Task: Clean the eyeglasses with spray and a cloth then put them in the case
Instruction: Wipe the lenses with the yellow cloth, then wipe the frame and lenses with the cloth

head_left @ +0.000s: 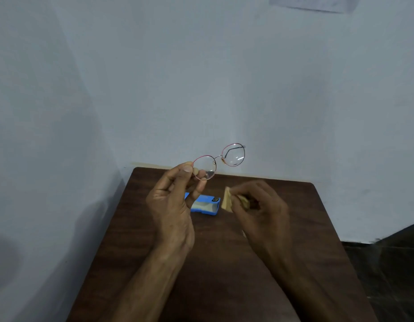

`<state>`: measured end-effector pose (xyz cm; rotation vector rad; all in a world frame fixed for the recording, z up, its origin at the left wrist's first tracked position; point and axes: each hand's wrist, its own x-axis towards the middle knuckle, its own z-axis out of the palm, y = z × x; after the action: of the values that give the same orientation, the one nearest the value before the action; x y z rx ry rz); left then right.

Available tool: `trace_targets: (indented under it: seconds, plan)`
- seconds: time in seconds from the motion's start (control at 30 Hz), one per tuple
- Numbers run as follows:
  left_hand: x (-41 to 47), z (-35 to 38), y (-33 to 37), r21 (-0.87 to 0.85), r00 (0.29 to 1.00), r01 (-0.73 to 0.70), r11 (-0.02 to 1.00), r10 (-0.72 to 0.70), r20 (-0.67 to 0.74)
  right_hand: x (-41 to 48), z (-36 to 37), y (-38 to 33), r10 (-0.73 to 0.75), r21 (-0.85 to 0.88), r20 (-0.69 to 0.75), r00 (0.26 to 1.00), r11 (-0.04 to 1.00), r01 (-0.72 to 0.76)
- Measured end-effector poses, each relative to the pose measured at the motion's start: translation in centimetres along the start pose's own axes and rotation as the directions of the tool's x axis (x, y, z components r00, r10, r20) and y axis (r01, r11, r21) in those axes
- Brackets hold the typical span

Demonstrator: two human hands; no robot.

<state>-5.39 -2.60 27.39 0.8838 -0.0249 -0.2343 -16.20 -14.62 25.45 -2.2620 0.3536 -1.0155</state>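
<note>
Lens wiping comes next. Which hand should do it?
Right. The right hand holds the tan cloth close to the free lens, while the left hand pinches the glasses by the other lens rim, so it is busy steadying them.

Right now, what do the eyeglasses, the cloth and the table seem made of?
Eyeglasses: probably thin metal wire, reddish rims, glossy clear lenses reflecting light.
Cloth: soft matte yellowish fabric, it folds.
Table: dark wood or veneer, grain visible.
</note>
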Motion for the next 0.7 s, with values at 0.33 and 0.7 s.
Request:
trace_targets:
  seconds: [0.33, 0.7]
  plan:
    - [-0.5, -4.8, -3.1, 0.193, 0.997, 0.081, 0.978, -0.083, 0.003, -13.9, 8.8, 18.6, 0.587, -0.513, 0.385, 0.712, 0.777, -0.364]
    - [-0.4, -7.5, -2.5, 0.354, 0.977, -0.002, 0.935, -0.073, 0.198, -11.9, 7.7, 15.8, 0.561, -0.384, 0.170, 0.810, 0.795, -0.470]
